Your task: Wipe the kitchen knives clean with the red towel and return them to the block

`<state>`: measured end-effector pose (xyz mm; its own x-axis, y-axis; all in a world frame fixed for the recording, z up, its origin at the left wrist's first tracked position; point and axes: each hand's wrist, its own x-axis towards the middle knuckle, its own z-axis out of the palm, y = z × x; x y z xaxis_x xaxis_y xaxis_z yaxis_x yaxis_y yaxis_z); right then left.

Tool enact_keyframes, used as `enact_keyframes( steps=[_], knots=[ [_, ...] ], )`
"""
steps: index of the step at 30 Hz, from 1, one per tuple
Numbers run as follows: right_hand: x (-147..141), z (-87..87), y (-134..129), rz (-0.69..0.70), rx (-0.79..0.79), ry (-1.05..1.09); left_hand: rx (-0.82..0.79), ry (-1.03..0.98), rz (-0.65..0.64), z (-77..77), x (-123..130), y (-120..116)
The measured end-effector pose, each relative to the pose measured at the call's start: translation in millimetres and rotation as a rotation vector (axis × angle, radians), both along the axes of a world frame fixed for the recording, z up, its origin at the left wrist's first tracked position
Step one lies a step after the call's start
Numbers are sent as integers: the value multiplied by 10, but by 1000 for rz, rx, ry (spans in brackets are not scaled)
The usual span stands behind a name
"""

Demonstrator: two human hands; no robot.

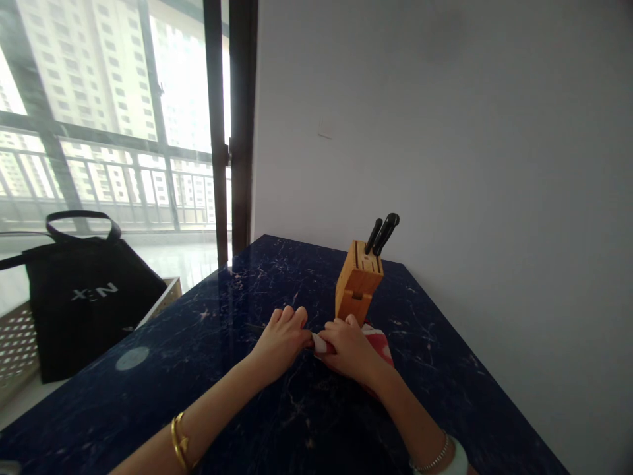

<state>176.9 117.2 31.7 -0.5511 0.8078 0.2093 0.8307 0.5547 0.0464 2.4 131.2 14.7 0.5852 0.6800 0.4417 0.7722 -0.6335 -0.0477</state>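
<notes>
One plain grey wall is taking up most of what I am seeing, with large glass windows standing to its left and pale high-rises showing through them. Below, a dark blue, white-veined counter is stretching out towards the wall. A black bag with white lettering is sitting past its left edge, partly covering a lattice-sided basket.

On the counter, a wooden knife block is standing just beyond the person's right hand. Both hands are working low over the counter, close together. The left hand is curling its grip around a slim dark item, which is mostly hiding inside the fingers; I am not managing to tell what it is. The right hand is gripping a red-and-white cloth, one part poking out towards the left hand and another spreading out behind the wrist, near the foot of the block.

Two black knife handles are rising from the block's top. Smaller yet, a gold bangle is circling the left wrist, and a beaded bracelet is circling the right.
</notes>
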Motion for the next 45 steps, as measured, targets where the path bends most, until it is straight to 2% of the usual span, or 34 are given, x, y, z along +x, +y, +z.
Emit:
enact_keyframes(
  steps=[6, 11, 15, 22, 28, 33, 41, 45],
  knots=[
    [-7, 13, 4, -50, 27, -18, -36, -49, -63, 12, -16, -6],
    [91, 79, 19, -60, -23, -2, -69, -53, -125, 14, -68, 54],
    [104, 59, 27, -74, 14, -33, -75, -42, -114, 14, -109, 91],
    [-49, -57, 7, -64, 104, -53, -43, -31, -141, 55, -68, 29],
    [43, -21, 46, -54, 148, -58, -35, -43, -120, 73, -101, 56],
    [182, -14, 109, -82, 83, -81, -24, -46, -105, 70, -148, 81],
    [108, -29, 72, -75, 100, -108, -15, -46, -110, 60, -120, 61],
    [223, 14, 127, -154, 45, -132, -18, -51, -91, 67, -174, 114]
  ],
)
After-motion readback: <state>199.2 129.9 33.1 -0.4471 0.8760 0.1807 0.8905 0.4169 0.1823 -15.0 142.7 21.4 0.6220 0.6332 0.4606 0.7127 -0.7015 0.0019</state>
